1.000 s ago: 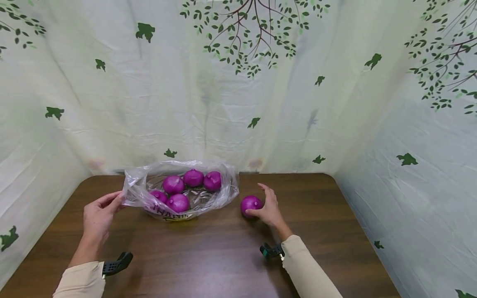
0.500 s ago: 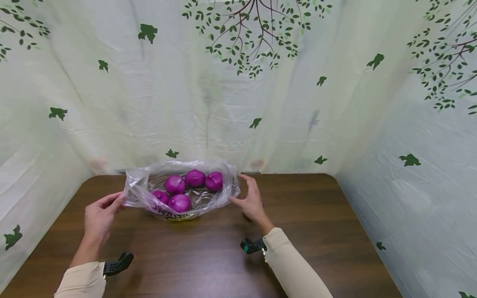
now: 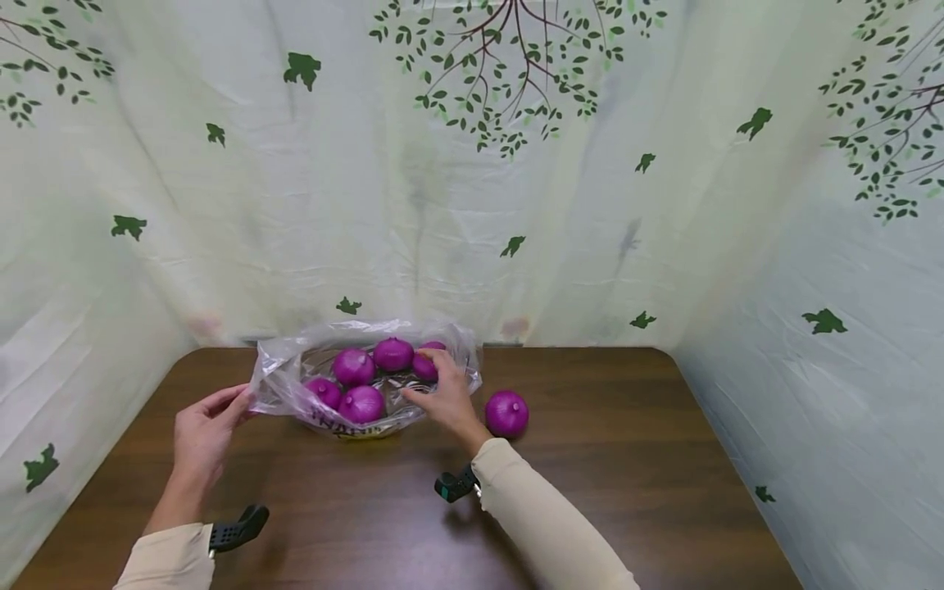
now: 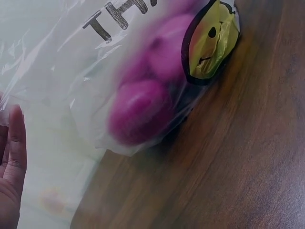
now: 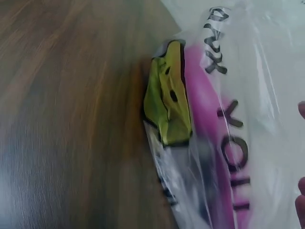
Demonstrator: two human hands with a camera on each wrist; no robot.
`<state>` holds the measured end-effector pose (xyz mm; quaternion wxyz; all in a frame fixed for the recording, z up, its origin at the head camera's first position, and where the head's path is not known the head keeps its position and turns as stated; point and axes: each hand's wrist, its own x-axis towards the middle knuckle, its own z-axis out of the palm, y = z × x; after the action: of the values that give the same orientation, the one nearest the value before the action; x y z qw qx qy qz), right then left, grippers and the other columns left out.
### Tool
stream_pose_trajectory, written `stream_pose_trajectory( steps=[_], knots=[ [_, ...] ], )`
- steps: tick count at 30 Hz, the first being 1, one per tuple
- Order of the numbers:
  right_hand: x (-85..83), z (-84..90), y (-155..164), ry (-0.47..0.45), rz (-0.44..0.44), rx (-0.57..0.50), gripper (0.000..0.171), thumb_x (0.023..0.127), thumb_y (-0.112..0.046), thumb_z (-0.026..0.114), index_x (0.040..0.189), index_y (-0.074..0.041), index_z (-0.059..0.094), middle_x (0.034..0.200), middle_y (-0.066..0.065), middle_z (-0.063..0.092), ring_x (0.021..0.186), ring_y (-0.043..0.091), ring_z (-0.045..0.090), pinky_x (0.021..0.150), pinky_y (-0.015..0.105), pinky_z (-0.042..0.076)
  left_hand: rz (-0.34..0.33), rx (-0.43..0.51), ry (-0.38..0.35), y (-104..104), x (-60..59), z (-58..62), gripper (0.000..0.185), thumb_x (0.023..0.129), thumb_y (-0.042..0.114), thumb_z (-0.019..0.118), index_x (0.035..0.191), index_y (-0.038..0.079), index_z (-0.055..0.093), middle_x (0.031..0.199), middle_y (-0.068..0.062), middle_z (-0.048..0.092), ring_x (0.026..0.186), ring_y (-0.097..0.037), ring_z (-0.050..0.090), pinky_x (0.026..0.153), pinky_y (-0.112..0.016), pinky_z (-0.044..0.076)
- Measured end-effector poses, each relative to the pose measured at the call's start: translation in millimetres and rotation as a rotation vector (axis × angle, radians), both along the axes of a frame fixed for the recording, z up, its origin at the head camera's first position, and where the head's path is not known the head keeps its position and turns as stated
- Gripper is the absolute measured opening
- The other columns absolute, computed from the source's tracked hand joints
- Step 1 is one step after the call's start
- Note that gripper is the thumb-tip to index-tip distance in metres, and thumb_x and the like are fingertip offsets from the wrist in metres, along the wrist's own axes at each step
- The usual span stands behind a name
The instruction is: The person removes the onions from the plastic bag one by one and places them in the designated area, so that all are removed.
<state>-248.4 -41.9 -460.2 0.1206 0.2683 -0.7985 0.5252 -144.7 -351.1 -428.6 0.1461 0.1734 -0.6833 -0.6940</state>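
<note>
A clear plastic bag [image 3: 283, 385] lies with its mouth spread wide toward me, several red onions [image 3: 354, 366] inside. My left hand [image 3: 202, 438] pinches the bag's left edge between thumb and fingers. Over the right part of the mouth reaches my right hand [image 3: 446, 399], thumb and fingers spread apart, the fingertips overlapping the rightmost bagged onion [image 3: 424, 365]. Another red onion [image 3: 506, 414] sits on the table just right of the bag, beyond my right wrist. In the right wrist view, only fingertips [image 5: 301, 202] show at the right edge, beside the bag's printed letters.
The brown wooden table [image 3: 369, 508] ends at a pale curtain [image 3: 575, 246] printed with leaves, which also rises on both sides. A yellow smiley print [image 4: 212, 40] marks the bag's lower front. Dark wrist cameras [image 3: 239, 528] stick out from the cuffs.
My right hand has left the onion on the table and moved left, past the bag's right edge, to over its mouth. The left hand keeps its pinch on the bag.
</note>
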Motion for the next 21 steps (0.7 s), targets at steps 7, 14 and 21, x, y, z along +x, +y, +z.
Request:
stream_pose_trajectory(
  steps=[7,14,21],
  knots=[
    [-1.1,-2.3,-21.6,-0.103,0.039,0.132,0.067,0.071,-0.016,0.087,0.128,-0.003,0.055,0.125,0.01,0.058,0.12,0.023,0.053,0.105,0.028,0.04,0.006,-0.005,0.023,2.2,0.9,-3.2,0.009,0.085,0.024,0.073,0.092,0.02,0.075,0.082,0.011,0.067,0.071,-0.001,0.066,0.067,-0.012,0.052],
    [-3.7,-1.1,-40.9,-0.186,0.097,0.204,0.074,0.067,-0.015,0.089,0.131,-0.004,0.053,0.13,0.011,0.058,0.122,0.024,0.052,0.105,0.026,0.039,-0.007,-0.02,0.036,-0.2,0.8,-4.3,0.009,0.087,0.024,0.072,0.093,0.019,0.075,0.082,0.013,0.067,0.072,-0.001,0.066,0.068,-0.011,0.052],
    [-2.9,-4.2,-57.0,-0.251,0.064,0.26,0.076,0.067,-0.017,0.089,0.133,-0.01,0.052,0.133,0.005,0.054,0.124,0.019,0.049,0.105,0.027,0.039,-0.022,-0.035,0.013,0.0,0.4,-5.6,0.008,0.089,0.021,0.069,0.094,0.019,0.075,0.081,0.015,0.067,0.071,-0.001,0.066,0.067,-0.011,0.052]
  ],
)
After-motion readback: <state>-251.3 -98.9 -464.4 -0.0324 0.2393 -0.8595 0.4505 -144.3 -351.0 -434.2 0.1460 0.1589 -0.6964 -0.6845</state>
